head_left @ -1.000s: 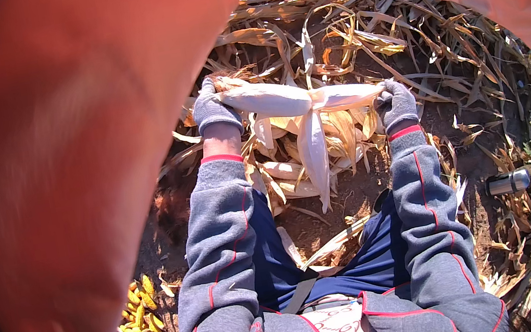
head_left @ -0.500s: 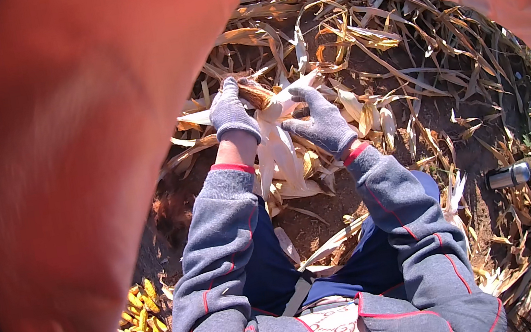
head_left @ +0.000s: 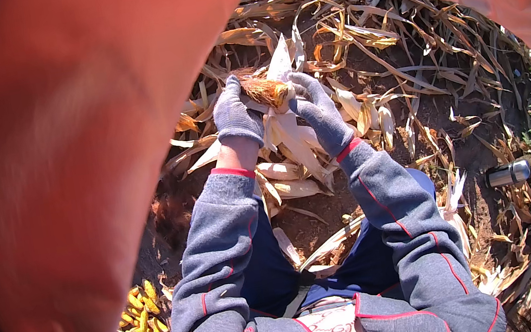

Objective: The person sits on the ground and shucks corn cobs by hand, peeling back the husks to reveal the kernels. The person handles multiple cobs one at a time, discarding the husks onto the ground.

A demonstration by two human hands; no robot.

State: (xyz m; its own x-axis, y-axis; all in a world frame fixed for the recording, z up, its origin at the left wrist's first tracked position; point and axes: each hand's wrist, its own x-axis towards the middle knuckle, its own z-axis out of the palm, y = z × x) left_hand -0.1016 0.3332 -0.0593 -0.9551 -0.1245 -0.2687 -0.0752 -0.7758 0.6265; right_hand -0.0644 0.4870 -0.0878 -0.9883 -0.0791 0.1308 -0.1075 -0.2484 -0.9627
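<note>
Between my two gloved hands is an ear of corn (head_left: 268, 92), brown silk over it and pale husk leaves peeled back around its base. My left hand (head_left: 235, 114), in a grey knit glove, is closed round the ear's left side. The gloved fingers of my right hand (head_left: 319, 110) are closed at the butt end, by the husk; the fingertips are partly hidden. Loose pale husks (head_left: 300, 143) hang under the ear. Below them, husk-covered ears (head_left: 288, 180) lie on the ground near my knees.
Dry stalks and leaves (head_left: 401, 54) cover the soil ahead and to the right. A pile of yellow husked ears (head_left: 144, 321) lies at lower left. A metal flask (head_left: 508, 175) lies at right. Orange-red fabric (head_left: 70, 162) blocks the left and top.
My right hand has closed in on the ear's butt end, where its fingers were spread before. The ear has turned, showing more silk, and a husk leaf now points up.
</note>
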